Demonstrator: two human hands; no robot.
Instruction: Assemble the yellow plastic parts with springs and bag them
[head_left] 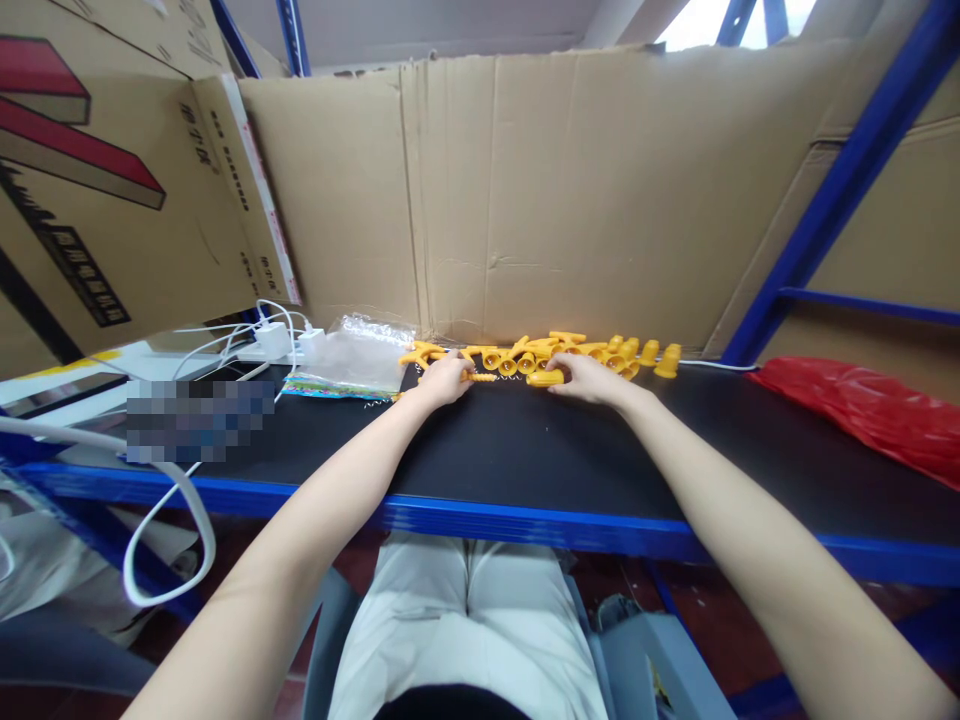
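A row of several small yellow plastic parts (592, 352) lies along the back of the black work surface (525, 450), against a cardboard wall. My left hand (444, 380) is closed, pinching a thin yellow threaded piece (482, 377) at the left end of the row. My right hand (589, 378) is closed on a short yellow tube-like part (545, 377) just to the right of it. The two pieces sit close together, end to end, on the surface between my hands.
A clear plastic bag (352, 355) lies left of the parts. White chargers and cables (277, 340) sit further left, one cable looping off the edge. A red plastic bag (862, 410) rests at the right. Blue shelf posts (840, 200) and cardboard (562, 180) surround the bench.
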